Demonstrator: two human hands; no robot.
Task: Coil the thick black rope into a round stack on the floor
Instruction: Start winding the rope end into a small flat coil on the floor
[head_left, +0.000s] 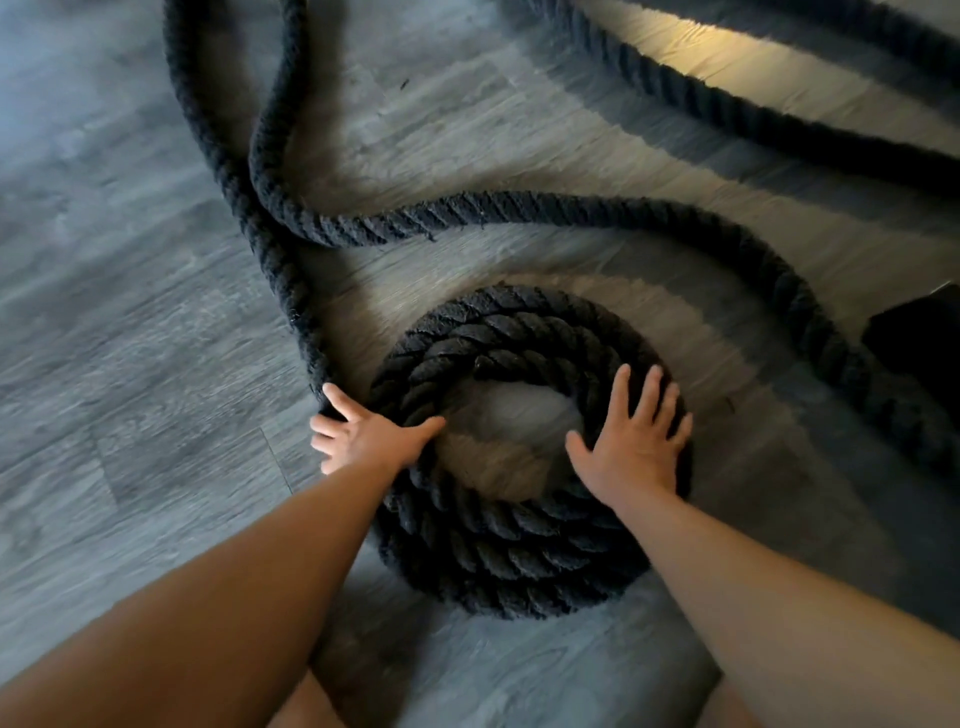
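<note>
Head view: the rope coil (511, 467) lies on the floor (130, 312), a few turns stacked around a bare centre. The right hand (631, 441) presses flat on the coil's right side, fingers spread, grip open, apparently to pin the turns. The left hand (363, 434) spans the coil's left edge, thumb on top, fingers reaching the incoming rope (291, 291) just outside it; whether that grip closes is unclear. Beyond both hands much loose rope snakes across open floor. A dark object (919, 343) sits well right.
</note>
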